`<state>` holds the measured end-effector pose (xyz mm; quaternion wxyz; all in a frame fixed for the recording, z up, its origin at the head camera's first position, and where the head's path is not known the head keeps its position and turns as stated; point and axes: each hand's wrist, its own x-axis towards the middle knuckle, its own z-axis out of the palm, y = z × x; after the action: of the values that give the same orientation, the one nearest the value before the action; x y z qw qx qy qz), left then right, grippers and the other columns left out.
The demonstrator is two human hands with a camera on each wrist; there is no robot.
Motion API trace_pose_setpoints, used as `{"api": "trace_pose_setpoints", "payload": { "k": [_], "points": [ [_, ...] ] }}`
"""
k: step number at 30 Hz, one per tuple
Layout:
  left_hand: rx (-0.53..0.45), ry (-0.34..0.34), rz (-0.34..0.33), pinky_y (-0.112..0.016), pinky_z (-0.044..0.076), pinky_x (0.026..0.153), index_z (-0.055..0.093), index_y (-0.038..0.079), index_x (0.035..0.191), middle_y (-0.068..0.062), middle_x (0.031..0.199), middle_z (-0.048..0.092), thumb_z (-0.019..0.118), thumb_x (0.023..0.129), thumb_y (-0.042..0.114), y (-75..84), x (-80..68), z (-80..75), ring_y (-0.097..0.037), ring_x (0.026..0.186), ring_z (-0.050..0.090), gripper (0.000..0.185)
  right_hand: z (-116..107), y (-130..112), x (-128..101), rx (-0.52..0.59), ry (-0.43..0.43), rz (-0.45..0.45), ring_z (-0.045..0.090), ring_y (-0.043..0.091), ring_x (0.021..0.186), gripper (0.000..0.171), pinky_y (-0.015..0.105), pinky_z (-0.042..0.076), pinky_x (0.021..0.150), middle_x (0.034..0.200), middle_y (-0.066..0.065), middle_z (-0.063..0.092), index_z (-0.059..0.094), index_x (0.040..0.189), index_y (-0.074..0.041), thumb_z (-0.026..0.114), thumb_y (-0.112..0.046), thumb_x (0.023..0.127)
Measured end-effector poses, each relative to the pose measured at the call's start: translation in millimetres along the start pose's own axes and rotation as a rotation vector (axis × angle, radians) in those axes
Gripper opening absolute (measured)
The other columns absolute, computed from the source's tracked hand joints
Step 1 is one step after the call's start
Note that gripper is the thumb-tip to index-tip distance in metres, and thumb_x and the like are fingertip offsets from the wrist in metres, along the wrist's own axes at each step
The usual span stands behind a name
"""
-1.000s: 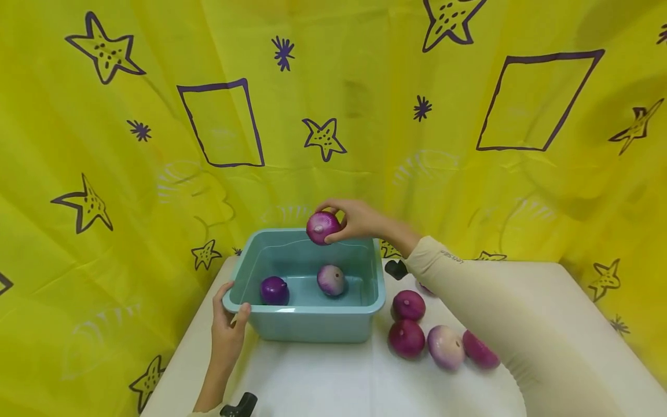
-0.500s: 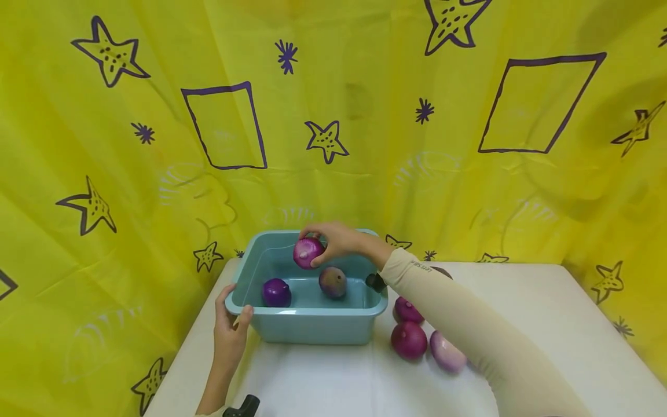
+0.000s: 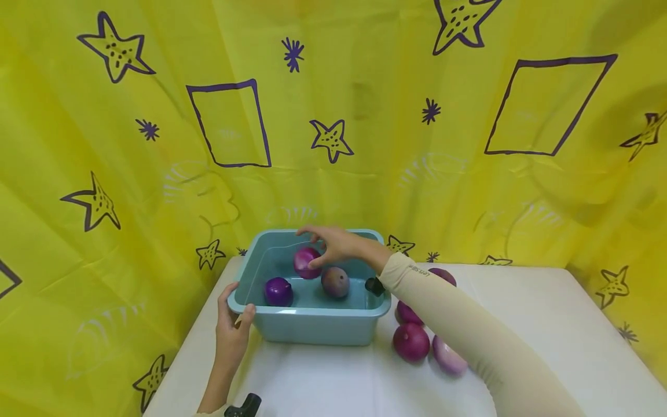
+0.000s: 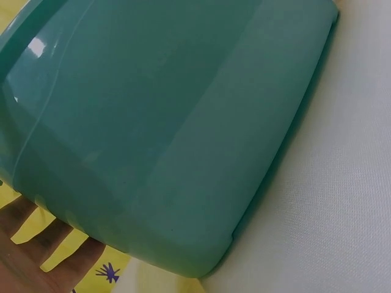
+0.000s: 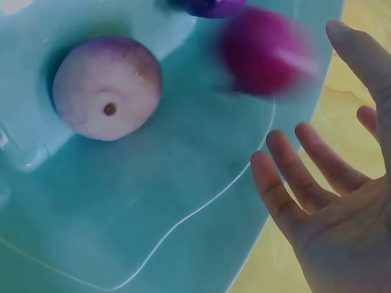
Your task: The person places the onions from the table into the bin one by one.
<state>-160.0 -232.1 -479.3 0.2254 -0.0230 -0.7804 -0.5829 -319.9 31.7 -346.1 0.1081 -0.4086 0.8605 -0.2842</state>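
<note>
The magenta onion [image 3: 305,262] is inside the teal tub [image 3: 312,324], toward its far left part, just below and left of the right hand [image 3: 336,246]. In the right wrist view the onion [image 5: 266,56] is a blur, clear of the fingers [image 5: 317,160], which are spread and straight, so that grip is apart and holds nothing. Whether the thumb in the head view brushes the onion cannot be told. The right arm in its cream sleeve [image 3: 469,336] reaches from the near right across the tub's right rim, palm turned down over the basin.

Two more onions lie in the tub: a dark purple one [image 3: 278,291] near left and a pale one [image 3: 335,282] to its right, which the wrist view shows root-end up [image 5: 107,88].

The left hand [image 3: 231,333] grips the tub's near left corner, thumb over the rim; in the left wrist view only its fingers [image 4: 36,244] show, under the tub wall [image 4: 159,134].

On the white worktop [image 3: 333,382] right of the tub, loose onions [image 3: 411,341] are partly hidden by the sleeve; their count is unclear
</note>
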Motion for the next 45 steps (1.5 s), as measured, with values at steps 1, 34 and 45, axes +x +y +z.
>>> {"api": "trace_pose_setpoints", "payload": {
  "k": [1,34,45],
  "points": [
    [0.000,0.002,0.005,-0.066,0.040,0.105,0.030,0.020,0.156,-0.016,0.161,0.034,0.058,0.102,0.014,-0.8,0.2,0.4,-0.050,0.139,0.042,0.061,0,0,0,0.017,0.000,0.004,0.063,0.037,0.118,0.077,0.045,0.054,0.099,0.138,0.019,0.059,0.044,0.153,-0.016,0.084,-0.024,0.087],
    [0.006,-0.001,0.015,-0.058,0.044,0.103,0.030,0.019,0.156,-0.013,0.159,0.038,0.058,0.101,0.013,-3.8,3.0,-0.2,-0.045,0.138,0.046,0.062,-77,41,-125,-0.019,0.181,0.016,0.069,0.037,0.103,0.076,0.044,0.061,0.081,0.139,0.020,0.057,0.047,0.151,-0.012,0.085,-0.016,0.085],
    [0.008,-0.003,0.008,-0.016,0.043,0.095,0.029,0.016,0.156,-0.017,0.158,0.038,0.057,0.101,0.012,-2.2,3.1,-0.8,-0.047,0.136,0.046,0.062,-94,66,-190,-0.091,0.243,0.094,0.070,0.029,0.099,0.074,0.045,0.060,0.081,0.134,0.016,0.062,0.050,0.149,-0.018,0.086,-0.020,0.085]
  ]
}}
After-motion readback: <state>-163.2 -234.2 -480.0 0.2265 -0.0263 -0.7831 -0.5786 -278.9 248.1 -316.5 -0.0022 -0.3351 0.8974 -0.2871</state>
